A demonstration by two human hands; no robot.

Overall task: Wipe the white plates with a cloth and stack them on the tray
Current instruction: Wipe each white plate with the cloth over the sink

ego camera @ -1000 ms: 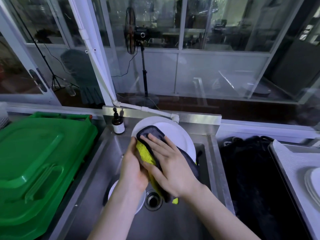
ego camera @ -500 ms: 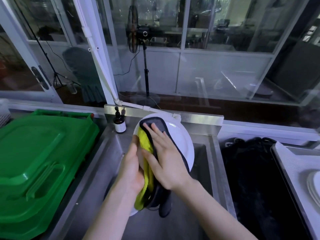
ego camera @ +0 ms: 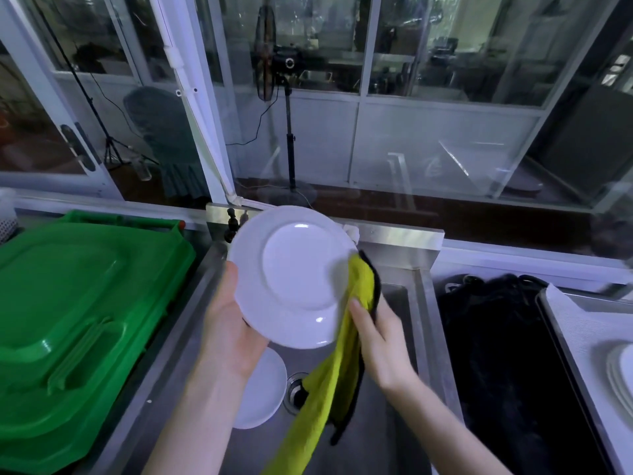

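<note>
The left hand [ego camera: 233,323] grips a white plate [ego camera: 294,275] by its rim at about 8 o'clock. The thumb lies on the side we see, and the fingers are hidden behind it. The plate is held up over the sink [ego camera: 404,303] and tipped so that its bottom, with the round ring, faces us. I think it is held that way so the bottom can be wiped, and so any drips fall into the sink.

The right hand [ego camera: 380,341] holds the cloth [ego camera: 359,289], which is yellow with a dark edge. The thumb presses it at the plate's rim at about 4 o'clock, and the fingers look tucked behind it. The cloth wraps over the edge there, so it may rub both sides at once. The rest of it hangs down loose over the sink, close to the drain [ego camera: 296,385].

A second plate [ego camera: 263,392] lies in the sink, below the left hand, at 6 o'clock from the held plate. It looks like it waits for its turn.

The tray [ego camera: 575,323] is well off at 3 o'clock, with a stack of plates [ego camera: 620,375] on it at the picture's edge. The held plate should go there once it is dry. A big green lid [ego camera: 85,296] sits at 9 o'clock.

The wet plate could slip, so a firm grip matters.
</note>
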